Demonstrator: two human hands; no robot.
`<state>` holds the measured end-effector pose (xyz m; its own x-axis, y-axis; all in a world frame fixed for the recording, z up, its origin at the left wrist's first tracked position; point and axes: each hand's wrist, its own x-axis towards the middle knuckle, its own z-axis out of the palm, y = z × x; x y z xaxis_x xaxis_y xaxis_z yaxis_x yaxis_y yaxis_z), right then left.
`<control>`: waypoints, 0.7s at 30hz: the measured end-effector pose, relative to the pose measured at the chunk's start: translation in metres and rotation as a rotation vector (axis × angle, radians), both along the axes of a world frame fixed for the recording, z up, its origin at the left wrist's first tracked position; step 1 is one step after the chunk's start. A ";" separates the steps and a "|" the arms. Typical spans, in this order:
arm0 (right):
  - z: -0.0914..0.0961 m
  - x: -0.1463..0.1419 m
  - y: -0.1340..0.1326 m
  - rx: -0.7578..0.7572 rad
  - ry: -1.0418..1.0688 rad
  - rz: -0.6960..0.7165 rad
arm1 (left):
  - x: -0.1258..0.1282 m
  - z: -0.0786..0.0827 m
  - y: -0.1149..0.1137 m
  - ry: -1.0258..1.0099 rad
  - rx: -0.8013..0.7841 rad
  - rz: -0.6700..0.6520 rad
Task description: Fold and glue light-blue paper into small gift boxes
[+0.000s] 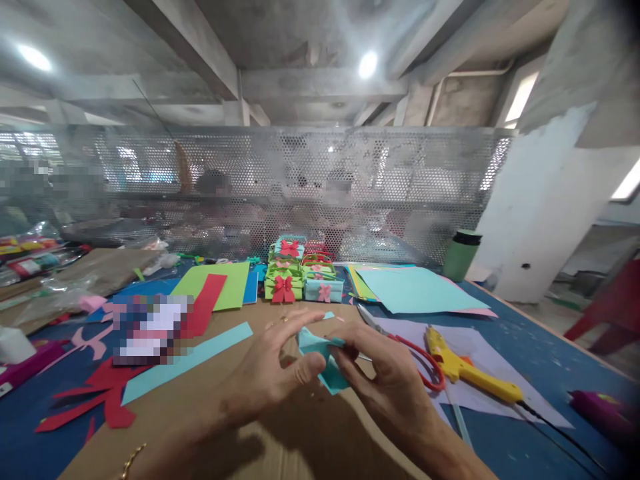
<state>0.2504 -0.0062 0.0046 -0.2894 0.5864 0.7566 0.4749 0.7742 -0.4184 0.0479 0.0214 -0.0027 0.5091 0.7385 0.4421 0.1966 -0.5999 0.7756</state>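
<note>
A small folded piece of light blue paper (334,379) is held above the cardboard in the middle of the head view. My right hand (383,363) pinches its right side between thumb and fingers. On the other side, my left hand (273,367) curves round the paper with its thumb and fingers apart. The left thumb tip overlaps the paper's edge; whether it touches I cannot tell. Beyond my hands stand several small paper baskets (324,291) in green and light blue, with red and pink bows. A light blue paper strip (200,357) lies left of my left hand.
Brown cardboard (280,440) covers the middle of the blue table. At right lie red-handled scissors (435,377) and a yellow glue gun (470,377) with a cord. Paper sheets (410,288), a green bottle (460,257), red paper scraps (107,393) and a perforated metal screen (310,187) surround the work area.
</note>
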 end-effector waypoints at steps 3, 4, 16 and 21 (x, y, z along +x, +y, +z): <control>0.004 -0.001 -0.003 -0.050 0.067 0.011 | -0.003 -0.003 0.004 -0.062 -0.086 -0.111; 0.004 -0.002 -0.004 -0.074 0.092 0.021 | -0.004 -0.004 0.005 -0.083 -0.123 -0.156; 0.003 0.003 -0.011 -0.221 0.164 0.006 | -0.010 -0.001 0.013 0.091 -0.213 -0.251; 0.005 0.003 -0.011 -0.071 0.117 -0.105 | -0.007 -0.003 0.009 0.080 -0.074 -0.143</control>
